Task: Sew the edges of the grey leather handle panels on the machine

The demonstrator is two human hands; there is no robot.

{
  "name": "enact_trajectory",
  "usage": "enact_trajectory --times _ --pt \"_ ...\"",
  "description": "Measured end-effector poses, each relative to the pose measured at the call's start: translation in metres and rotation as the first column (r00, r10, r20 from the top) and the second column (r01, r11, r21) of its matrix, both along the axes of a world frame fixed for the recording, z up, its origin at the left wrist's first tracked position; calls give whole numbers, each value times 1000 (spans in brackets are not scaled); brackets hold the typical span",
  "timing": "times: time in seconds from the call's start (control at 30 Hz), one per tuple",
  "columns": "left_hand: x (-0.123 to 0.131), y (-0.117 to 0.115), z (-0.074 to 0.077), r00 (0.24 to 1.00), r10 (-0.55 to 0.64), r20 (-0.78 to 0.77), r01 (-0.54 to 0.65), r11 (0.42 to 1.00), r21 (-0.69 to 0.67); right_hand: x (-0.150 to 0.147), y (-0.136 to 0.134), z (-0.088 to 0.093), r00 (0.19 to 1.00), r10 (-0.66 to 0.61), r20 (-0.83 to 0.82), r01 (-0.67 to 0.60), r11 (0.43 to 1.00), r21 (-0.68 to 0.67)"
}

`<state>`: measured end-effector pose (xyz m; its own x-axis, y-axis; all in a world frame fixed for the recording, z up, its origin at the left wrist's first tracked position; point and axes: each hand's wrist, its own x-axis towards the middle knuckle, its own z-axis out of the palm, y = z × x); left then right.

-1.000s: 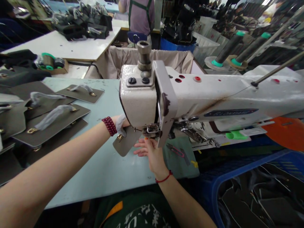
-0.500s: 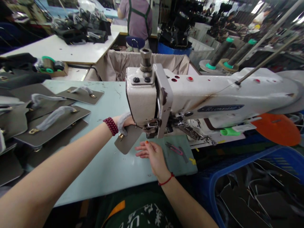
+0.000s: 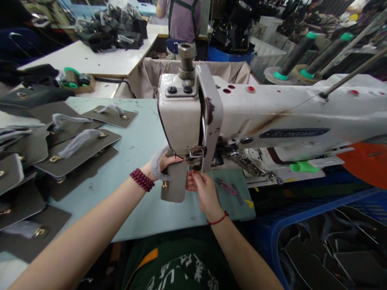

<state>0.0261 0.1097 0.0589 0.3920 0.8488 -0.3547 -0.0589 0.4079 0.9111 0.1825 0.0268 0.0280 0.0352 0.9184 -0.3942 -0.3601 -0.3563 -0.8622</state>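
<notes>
A grey bag panel [image 3: 174, 186] with a plastic-wrapped handle [image 3: 156, 164] and a gold-coloured ring lies under the head of a white sewing machine [image 3: 178, 121]. My left hand [image 3: 163, 163] grips the panel from its left side, beneath the wrapped handle, its thumb on top and its other fingers mostly hidden. At the panel's right edge, close to the needle area, my right hand [image 3: 206, 191] has its thumb and fingers closed on the edge. The needle itself is hard to make out. Pink-handled thread snips [image 3: 227, 186] lie right of my right hand.
Several similar panels with wrapped handles [image 3: 80, 151] are piled on the left of the pale table [image 3: 136, 219]. A blue basket [image 3: 273, 241] of panels stands at the lower right. Thread cones [image 3: 298, 54] rise behind the machine. A person [image 3: 184, 20] is at the back.
The panel has turned more upright and moved right along the machine head. My right hand, open and apart from it before, has closed at its right edge. The view has shifted slightly.
</notes>
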Motion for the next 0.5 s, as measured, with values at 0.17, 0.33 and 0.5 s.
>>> enact_trajectory --times 0.17,0.33,0.5 --pt "4 -11 -8 994 100 47 -97 994 -56 6 4 2 993 94 77 -97 994 48" --pt "5 -17 -11 993 120 24 -116 985 -126 8 7 3 974 171 149 -182 982 59" --pt "7 -18 -6 989 128 78 -119 986 -113 7 7 2 972 163 171 -177 982 68"
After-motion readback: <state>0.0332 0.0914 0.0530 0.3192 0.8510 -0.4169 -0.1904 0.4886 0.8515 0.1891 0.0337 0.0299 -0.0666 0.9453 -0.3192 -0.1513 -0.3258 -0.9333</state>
